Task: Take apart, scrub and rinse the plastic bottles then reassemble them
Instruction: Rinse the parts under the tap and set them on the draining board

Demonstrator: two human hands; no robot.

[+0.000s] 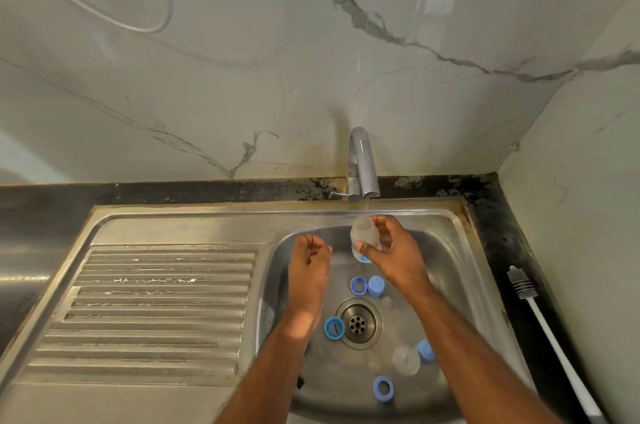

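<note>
My right hand (391,247) grips a small clear plastic bottle (363,235) under the thin stream from the steel tap (362,164), over the sink basin (298,250). A bit of blue shows at the bottle's lower end. My left hand (308,267) hovers beside it to the left, fingers loosely curled and holding nothing. On the basin floor lie several blue rings and caps: two (367,285) above the drain (358,323), one (334,327) left of it, one (383,388) at the front, one (425,350) right. A clear dome lid (406,359) lies by the right one.
A white-handled bottle brush (550,330) lies on the black counter right of the sink. The ribbed steel draining board (156,312) stretches to the left. Marble-patterned walls close in behind and on the right.
</note>
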